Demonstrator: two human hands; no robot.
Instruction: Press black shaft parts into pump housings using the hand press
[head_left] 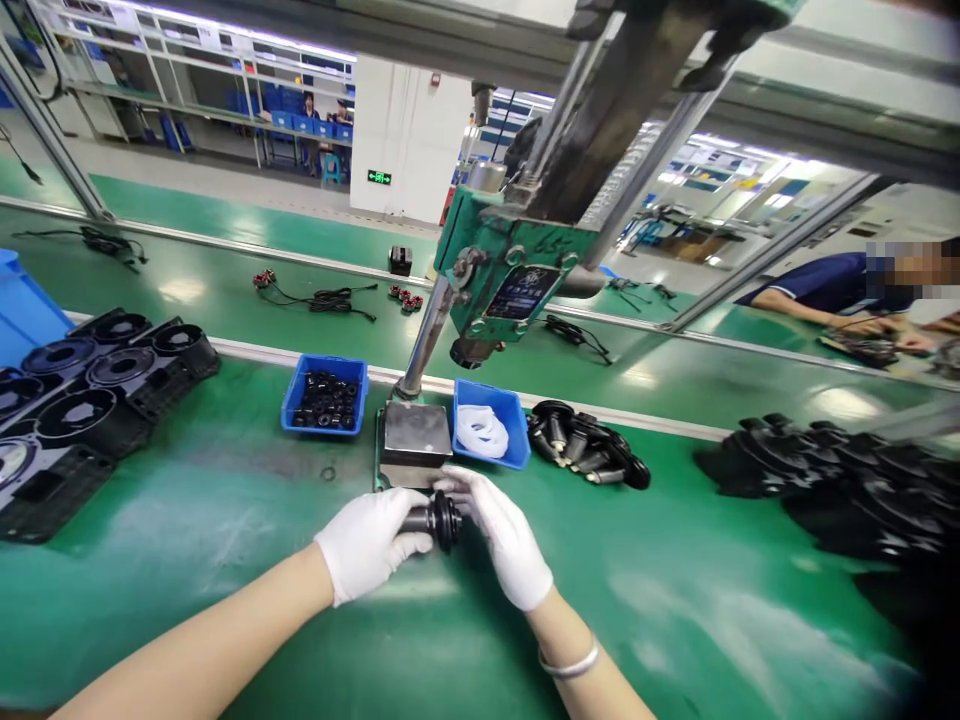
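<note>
In my left hand (366, 545), gloved in white, lies a dark cylindrical part with a black ridged flange (448, 522) at its end. The thumb and fingers are closed around the cylinder, and the flange points right. My right hand (504, 535), also gloved, is beside the flange with its fingers stretched out; whether they touch it I cannot tell. Just beyond both hands is the metal block (417, 432) at the base of a green hand press (517, 285), whose head hangs above it.
Left of the press, a blue bin (287, 418) holds small black parts; right of it, another blue bin (517, 415) holds white rings. Flanged cylinders (589, 445) lie beyond. Black housings (97, 410) fill the left, dark parts (832, 480) the right. A co-worker (825, 285) sits across.
</note>
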